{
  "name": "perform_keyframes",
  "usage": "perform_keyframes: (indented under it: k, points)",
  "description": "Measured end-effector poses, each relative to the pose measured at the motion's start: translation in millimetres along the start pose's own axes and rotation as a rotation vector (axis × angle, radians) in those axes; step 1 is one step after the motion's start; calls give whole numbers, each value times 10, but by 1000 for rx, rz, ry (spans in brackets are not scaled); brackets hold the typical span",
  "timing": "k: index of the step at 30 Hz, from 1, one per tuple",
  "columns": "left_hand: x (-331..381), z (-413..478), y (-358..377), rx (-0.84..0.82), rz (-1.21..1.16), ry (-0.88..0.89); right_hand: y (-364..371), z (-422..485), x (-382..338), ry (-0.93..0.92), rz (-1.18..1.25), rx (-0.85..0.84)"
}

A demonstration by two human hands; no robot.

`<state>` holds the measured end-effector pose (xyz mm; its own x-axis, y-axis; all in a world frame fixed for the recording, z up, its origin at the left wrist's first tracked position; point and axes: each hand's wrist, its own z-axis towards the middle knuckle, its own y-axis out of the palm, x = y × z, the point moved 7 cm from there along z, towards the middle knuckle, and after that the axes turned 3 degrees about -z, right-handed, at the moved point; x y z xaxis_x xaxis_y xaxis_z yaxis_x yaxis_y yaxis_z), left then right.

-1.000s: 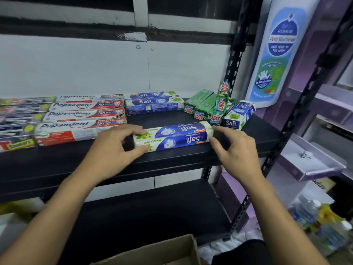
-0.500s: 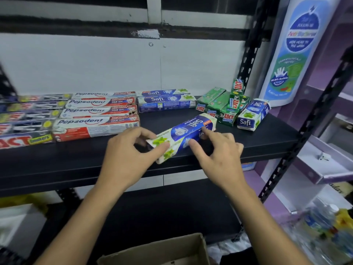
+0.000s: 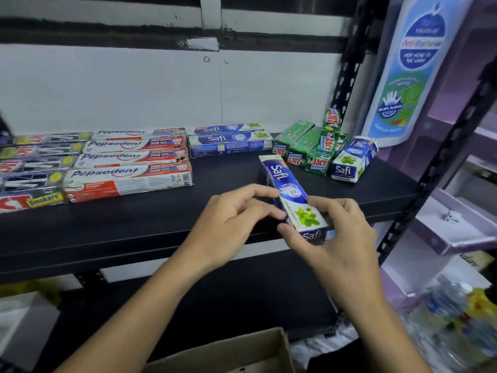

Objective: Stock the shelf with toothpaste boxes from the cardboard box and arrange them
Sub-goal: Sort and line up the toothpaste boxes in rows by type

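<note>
- The black shelf (image 3: 161, 232) spanned the view. Its left end ran out of frame, and the level below lay in shadow.
- A tall bottle-shaped sign (image 3: 411, 65) stood at the shelf's right rear. Its top was cut off and its small print was too blurred to read.
- The cardboard box (image 3: 228, 354) showed only a rim and one flap at the bottom edge, so its contents were hidden.
- Four Pepsodent boxes (image 3: 129, 173) lay lengthwise, one behind another, left of centre.
- Just left of them, the dark boxes (image 3: 32, 181) were clipped by the frame edge. Only "Smokers" read clearly.
- Green Zact boxes (image 3: 304, 149) huddled end-on at the right rear, one upright behind the others. Their count was hard to tell.
- The rear Safi boxes (image 3: 228, 142) lay against the wall, and the end-on Safi pack (image 3: 349, 162) sat just right of the green ones.
- The left hand (image 3: 228, 219), fingers curled, pinched the left edge of the Safi toothpaste box (image 3: 287, 189).
- The right hand (image 3: 338, 238) gripped its near end, thumb across the end face and fingers wrapped over the far side.
- That box lay slantwise at the shelf's front. Its far end pointed rearward, and its near end was largely covered by fingers. Whether its underside touched the shelf could not be told.
- Bottles (image 3: 451, 319) at lower right were a blur.
</note>
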<state>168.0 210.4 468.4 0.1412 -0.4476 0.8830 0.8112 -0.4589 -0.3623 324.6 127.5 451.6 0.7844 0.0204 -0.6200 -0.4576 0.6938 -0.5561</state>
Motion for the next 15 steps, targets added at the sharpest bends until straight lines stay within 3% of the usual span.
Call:
perform_keyframes:
  k: [2, 6, 9, 12, 15]
  points:
    - [6, 113, -50, 46, 149, 78, -33, 71, 64, 0, 20, -27]
    - [28, 386, -150, 105, 713, 287, -72, 336, 249, 4, 10, -190]
    - [-117, 650, -175, 18, 921, 251, -38, 555, 322, -41, -61, -293]
    - [-290, 815, -178, -45, 985, 237, -98, 803, 332, -115, -124, -173]
    - [-346, 831, -207, 18, 959, 266, -109, 1096, 559, -118, -230, -67]
